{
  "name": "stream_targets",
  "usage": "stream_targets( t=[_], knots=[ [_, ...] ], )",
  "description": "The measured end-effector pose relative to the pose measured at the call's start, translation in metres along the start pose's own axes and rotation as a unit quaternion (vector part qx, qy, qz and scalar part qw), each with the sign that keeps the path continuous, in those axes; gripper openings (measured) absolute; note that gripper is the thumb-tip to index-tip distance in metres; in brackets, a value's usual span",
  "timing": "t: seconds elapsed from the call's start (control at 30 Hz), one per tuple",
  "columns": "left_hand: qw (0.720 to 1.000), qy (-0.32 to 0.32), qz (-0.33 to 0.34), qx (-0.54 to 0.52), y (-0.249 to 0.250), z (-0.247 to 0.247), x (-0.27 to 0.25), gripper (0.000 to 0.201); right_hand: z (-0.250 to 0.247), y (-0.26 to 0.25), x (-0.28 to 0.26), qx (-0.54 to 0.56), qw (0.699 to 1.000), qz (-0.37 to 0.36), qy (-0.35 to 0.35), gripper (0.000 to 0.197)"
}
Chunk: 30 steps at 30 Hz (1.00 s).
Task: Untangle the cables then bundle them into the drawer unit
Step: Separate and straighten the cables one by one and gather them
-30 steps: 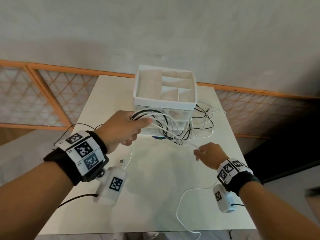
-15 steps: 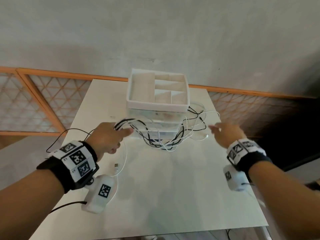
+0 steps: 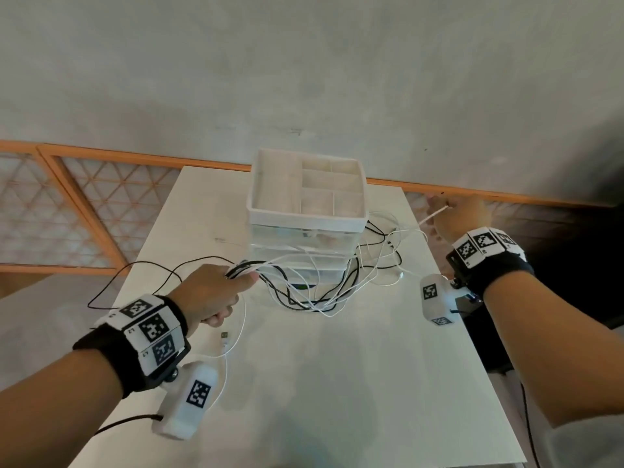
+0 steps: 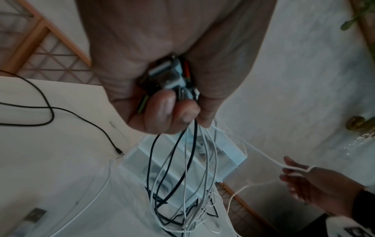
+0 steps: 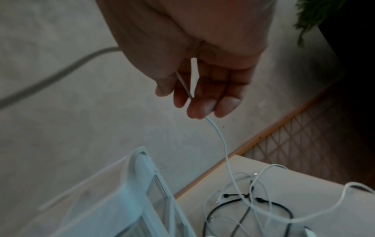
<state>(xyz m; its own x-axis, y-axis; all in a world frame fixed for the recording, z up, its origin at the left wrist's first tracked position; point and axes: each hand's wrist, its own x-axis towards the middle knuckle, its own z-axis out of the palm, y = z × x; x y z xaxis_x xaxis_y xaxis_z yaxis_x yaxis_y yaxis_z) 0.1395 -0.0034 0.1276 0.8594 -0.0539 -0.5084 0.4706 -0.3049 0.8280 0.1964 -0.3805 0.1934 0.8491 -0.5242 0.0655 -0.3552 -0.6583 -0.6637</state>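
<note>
**Cables held apart over the worktop**

While the left hand [image 3: 211, 292] hangs above the near-left part of the worktop [image 3: 337, 383], its fingers [image 4: 162, 110] are curled tight round a bunch of black and white cables [image 3: 304, 292], with several plug ends packed inside the fist. From those fingers the strands fall in loose loops down across the front of the drawer unit [image 3: 305, 231] and pool on the worktop just in front of it. One black cable [image 3: 135, 278] trails away from the fist toward the left edge of the worktop, and a thin white lead [image 3: 236, 332] hangs below the fist, with a plug lying near it.

The right hand [image 3: 456, 219] is raised well away to the right, beyond the unit's far right corner. Its fingers [image 5: 202, 105] are only partly bent and pinch a single white cable [image 5: 221, 144], which runs down from the fingertips to the tangle lying on the worktop beside the unit's right side.

The unit stands between the two hands at the far middle of the worktop, its top tray [image 3: 256, 211] split into open compartments.
</note>
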Motion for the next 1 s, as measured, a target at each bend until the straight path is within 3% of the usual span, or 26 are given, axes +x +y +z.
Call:
stream_targets(
  t=[0.17,0.27,0.4,0.47,0.53,0.6,0.67,0.77,0.83,0.9,0.93,1.0],
  knots=[
    [0.999,0.001,0.029,0.016,0.009,0.008,0.003,0.033,-0.008,-0.023,0.006,0.058,0.989,-0.083,0.104,0.035],
    [0.998,0.01,0.052,0.042,0.011,0.01,0.003,0.037,-0.006,-0.024,0.004,0.1,0.982,-0.113,0.116,0.031],
    [0.996,0.014,0.073,0.05,0.01,0.011,0.004,0.039,0.017,0.001,-0.011,0.103,0.988,-0.108,0.04,0.02],
    [0.995,0.018,0.079,0.061,0.008,0.009,0.005,0.04,0.04,0.028,-0.028,0.019,0.995,-0.086,-0.049,0.02],
    [0.994,0.018,0.083,0.071,0.005,0.005,0.006,0.041,0.066,0.064,-0.049,-0.069,0.98,-0.068,-0.176,0.04],
    [0.992,0.021,0.089,0.089,0.001,0.001,0.007,0.04,0.086,0.094,-0.069,-0.156,0.939,-0.062,-0.3,0.064],
    [0.988,0.032,0.096,0.114,-0.002,-0.002,0.009,0.04,0.089,0.097,-0.074,-0.184,0.935,-0.06,-0.299,0.069],
    [0.981,0.047,0.118,0.15,0.002,0.0,0.01,0.042,0.078,0.058,-0.081,-0.085,0.966,-0.114,-0.217,0.06],
    [0.962,0.038,0.163,0.217,0.01,0.009,0.007,0.042,0.071,0.006,-0.108,0.015,0.946,-0.187,-0.264,0.072],
    [0.919,-0.014,0.233,0.317,0.02,0.019,0.001,0.034,0.082,-0.037,-0.139,0.046,0.914,-0.244,-0.322,0.08],
    [0.895,-0.048,0.263,0.357,0.025,0.022,-0.003,0.031,0.092,-0.047,-0.151,0.036,0.904,-0.282,-0.321,0.071],
    [0.852,-0.099,0.301,0.418,0.028,0.016,-0.009,0.036,0.112,-0.048,-0.162,-0.009,0.891,-0.334,-0.308,0.029]
  ],
)
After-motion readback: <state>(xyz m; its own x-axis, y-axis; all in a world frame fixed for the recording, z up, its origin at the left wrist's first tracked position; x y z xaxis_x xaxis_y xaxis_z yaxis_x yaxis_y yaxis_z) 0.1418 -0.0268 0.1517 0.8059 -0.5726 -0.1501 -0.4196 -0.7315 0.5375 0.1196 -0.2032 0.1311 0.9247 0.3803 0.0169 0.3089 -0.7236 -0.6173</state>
